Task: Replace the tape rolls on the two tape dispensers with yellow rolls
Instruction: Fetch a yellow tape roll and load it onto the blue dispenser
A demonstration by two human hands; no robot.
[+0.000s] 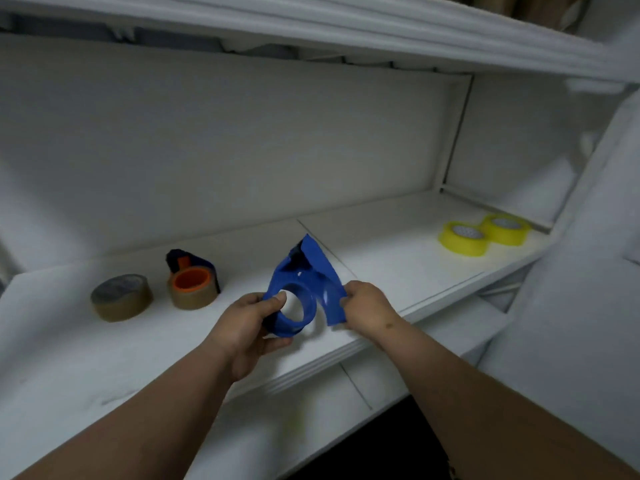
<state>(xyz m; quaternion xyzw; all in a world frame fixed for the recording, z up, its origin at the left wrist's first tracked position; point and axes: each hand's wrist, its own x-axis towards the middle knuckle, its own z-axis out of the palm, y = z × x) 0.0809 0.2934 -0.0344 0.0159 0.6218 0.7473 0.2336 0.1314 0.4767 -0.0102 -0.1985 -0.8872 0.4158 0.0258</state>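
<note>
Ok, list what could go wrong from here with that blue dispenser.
1. The blue dispenser is held over the shelf edge by the left hand and right hand; a slip could drop it.
2. The yellow rolls lie far right, so fetching one means a one-handed hold.
3. The right fingers pinch only its edge.

Both forearms bare, no sleeves; left hand [242, 330], right hand [369, 308] ungloved.
</note>
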